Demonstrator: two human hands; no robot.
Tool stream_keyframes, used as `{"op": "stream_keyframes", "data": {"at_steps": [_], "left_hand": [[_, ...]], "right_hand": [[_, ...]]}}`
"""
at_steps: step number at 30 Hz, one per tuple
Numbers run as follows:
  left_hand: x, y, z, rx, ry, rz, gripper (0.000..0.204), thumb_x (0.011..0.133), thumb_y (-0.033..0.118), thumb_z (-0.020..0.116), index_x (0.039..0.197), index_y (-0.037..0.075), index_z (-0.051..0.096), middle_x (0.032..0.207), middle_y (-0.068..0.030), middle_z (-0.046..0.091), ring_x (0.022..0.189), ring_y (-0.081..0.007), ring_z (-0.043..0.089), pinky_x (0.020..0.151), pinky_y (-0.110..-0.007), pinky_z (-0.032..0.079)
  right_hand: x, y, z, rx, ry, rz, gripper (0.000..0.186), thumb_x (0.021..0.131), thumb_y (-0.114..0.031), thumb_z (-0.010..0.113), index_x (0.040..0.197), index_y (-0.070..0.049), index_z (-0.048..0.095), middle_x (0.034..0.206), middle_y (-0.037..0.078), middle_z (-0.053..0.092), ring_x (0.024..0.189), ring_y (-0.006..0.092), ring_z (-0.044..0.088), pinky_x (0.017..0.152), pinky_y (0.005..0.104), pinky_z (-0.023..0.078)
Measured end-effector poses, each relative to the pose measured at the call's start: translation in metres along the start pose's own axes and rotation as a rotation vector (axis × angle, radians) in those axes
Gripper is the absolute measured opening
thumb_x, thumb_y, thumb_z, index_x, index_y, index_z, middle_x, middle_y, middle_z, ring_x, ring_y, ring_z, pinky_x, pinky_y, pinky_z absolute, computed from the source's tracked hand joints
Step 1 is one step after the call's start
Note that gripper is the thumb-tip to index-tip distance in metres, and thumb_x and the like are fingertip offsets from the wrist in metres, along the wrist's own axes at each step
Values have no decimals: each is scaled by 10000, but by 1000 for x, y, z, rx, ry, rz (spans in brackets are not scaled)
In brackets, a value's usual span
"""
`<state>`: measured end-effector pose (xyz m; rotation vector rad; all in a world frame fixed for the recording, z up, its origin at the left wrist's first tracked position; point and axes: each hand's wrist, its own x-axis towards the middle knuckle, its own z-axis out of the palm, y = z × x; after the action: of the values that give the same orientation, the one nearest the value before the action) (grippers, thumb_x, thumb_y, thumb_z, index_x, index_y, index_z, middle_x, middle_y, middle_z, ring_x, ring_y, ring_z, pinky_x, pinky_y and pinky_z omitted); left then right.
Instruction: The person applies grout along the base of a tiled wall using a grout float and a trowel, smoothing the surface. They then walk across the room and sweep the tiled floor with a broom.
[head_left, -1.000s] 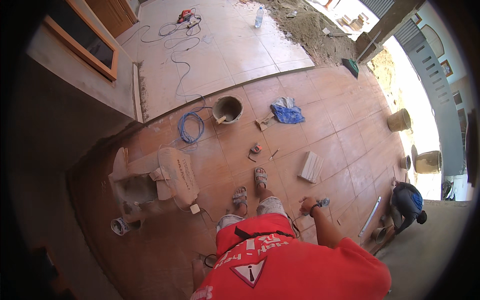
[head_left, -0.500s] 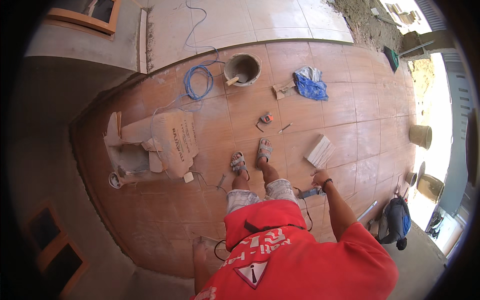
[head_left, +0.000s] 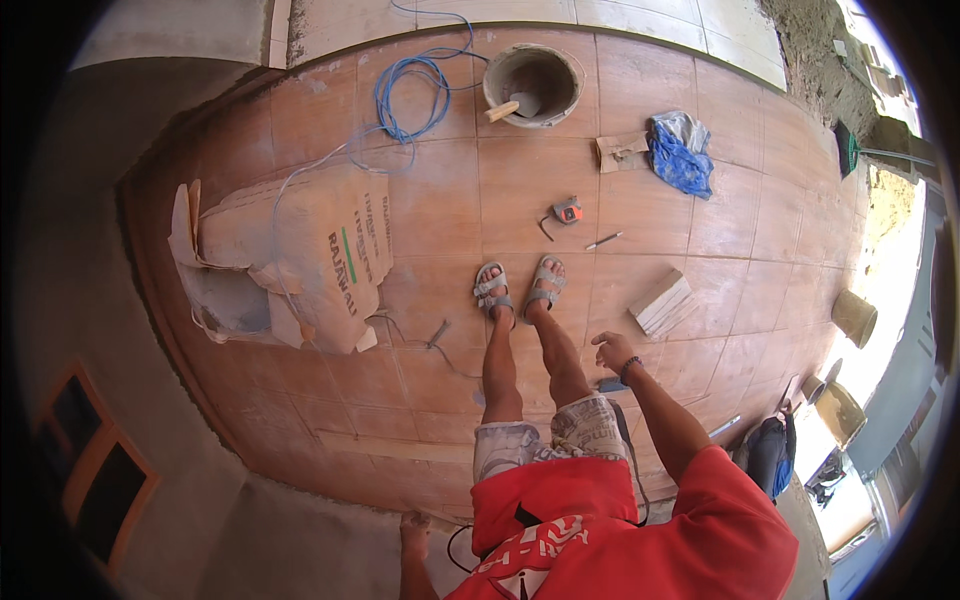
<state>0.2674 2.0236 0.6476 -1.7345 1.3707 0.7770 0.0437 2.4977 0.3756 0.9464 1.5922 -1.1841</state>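
My right hand (head_left: 614, 353) hangs in the air over the tiled floor with its fingers apart and nothing in them. Just beyond it on the floor lies a pale block-like stack of strips (head_left: 664, 303). A blue-grey object (head_left: 612, 384), perhaps a tool, is partly hidden beside my right forearm. Low by my left side, my left hand (head_left: 415, 528) is small and its fingers are unclear. In front of my sandalled feet lie an orange and grey tape measure (head_left: 568, 210) and a slim pencil-like stick (head_left: 604, 241).
A torn paper sack (head_left: 320, 255) with grey powder lies at the left. Farther off are a coiled blue cord (head_left: 410, 100), a bucket (head_left: 533, 85) holding a wooden-handled tool (head_left: 503, 111), and a crumpled blue bag (head_left: 680, 155). A thin cable (head_left: 430, 344) runs near my feet.
My view has shifted, and the floor things appear higher in the picture. My right hand has moved left in the picture, with its fingers now apart. My legs look straighter.
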Motion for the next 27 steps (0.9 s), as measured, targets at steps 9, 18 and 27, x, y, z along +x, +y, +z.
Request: {"op": "stream_keyframes", "data": {"at_steps": [9, 18, 27], "left_hand": [[-17, 21, 15, -43, -18, -128, 425, 786, 94, 595, 1155, 79, 385, 1173, -112, 432, 1067, -254, 447, 846, -457, 427], [38, 51, 28, -105, -263, -172, 366, 777, 127, 624, 1102, 92, 458, 1087, -78, 499, 919, -204, 524, 758, -396, 456], [76, 263, 129, -197, -255, -42, 348, 781, 131, 621, 1089, 90, 465, 1050, -75, 507, 888, -197, 525, 733, -384, 452]], "right_hand": [[30, -60, 34, 141, -111, 98, 228, 803, -60, 431, 990, -17, 554, 650, 83, 591, 526, 170, 602, 446, 269, 492], [187, -292, 42, -16, -97, -203, 390, 774, -50, 457, 1161, -45, 501, 689, 122, 610, 535, 206, 605, 474, 315, 501], [387, -423, 66, 6, 251, -37, 620, 783, -176, 527, 1335, -204, 244, 1073, 196, 501, 707, 318, 585, 580, 493, 538]]}}
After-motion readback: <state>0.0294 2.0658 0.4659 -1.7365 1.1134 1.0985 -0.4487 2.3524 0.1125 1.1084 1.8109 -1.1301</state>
